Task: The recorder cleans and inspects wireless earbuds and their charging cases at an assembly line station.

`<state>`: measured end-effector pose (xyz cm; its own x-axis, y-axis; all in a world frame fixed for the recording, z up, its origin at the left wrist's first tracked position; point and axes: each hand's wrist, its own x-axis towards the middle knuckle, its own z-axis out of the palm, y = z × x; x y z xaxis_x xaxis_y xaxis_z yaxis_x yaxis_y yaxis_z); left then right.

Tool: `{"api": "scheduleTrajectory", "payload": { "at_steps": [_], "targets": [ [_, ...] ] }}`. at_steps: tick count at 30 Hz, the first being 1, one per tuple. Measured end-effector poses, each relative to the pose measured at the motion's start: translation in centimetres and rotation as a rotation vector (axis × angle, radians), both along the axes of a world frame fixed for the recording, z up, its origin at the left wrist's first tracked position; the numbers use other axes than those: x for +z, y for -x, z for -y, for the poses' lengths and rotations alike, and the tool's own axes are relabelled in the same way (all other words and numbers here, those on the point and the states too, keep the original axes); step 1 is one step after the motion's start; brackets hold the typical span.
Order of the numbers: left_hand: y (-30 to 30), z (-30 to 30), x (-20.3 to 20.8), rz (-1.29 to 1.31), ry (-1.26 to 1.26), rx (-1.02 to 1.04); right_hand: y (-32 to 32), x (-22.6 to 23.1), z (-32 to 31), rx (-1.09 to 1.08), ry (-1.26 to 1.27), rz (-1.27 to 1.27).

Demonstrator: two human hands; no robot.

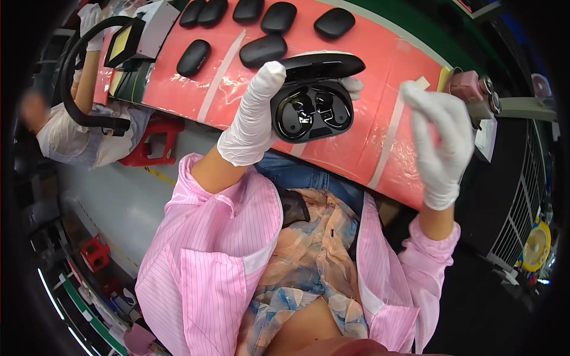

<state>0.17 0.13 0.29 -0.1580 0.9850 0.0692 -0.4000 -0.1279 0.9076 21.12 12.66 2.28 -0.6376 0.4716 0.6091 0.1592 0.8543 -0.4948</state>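
Note:
My left hand (254, 115), in a white glove, holds a black earbud case (314, 132) above the table. Its lid (325, 66) is raised, and two glossy black earbuds (295, 115) sit in the wells. The thumb lies along the case's left side; gloved fingertips show behind its right side. To the right, my right hand (442, 139) is raised over the mat, also gloved. Its thumb and forefinger curve toward each other in a pinch; whatever is between the tips, if anything, cannot be made out. A small cream-coloured piece (423, 82) shows just beyond those fingertips.
Several closed black cases (263, 51) lie on the pink mat (362, 44) farther back. Round-topped containers (490, 95) stand at the table's right end. At the left are a black bent hose (68, 89), a framed panel (123, 44), a red stool (160, 139) and another person (89, 133).

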Motion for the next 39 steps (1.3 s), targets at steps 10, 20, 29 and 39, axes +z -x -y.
{"api": "scheduleTrajectory", "payload": {
  "at_steps": [10,20,29,39],
  "targets": [
    [-1.9,-0.7,-1.1,0.178,-0.025,-0.05,1.6,-1.4,4.2,0.113,0.116,0.044],
    [-1.9,-0.3,-1.8,0.286,0.097,-0.162,0.9,-2.5,2.8,0.081,-0.171,0.133],
    [-1.6,-0.7,-2.6,0.223,-0.023,-0.156,-2.2,-3.3,2.4,0.085,0.382,0.04],
    [-2.1,-0.3,-1.3,0.499,0.385,-0.129,2.2,-0.5,3.7,0.111,-0.204,0.342]
  ]
}}
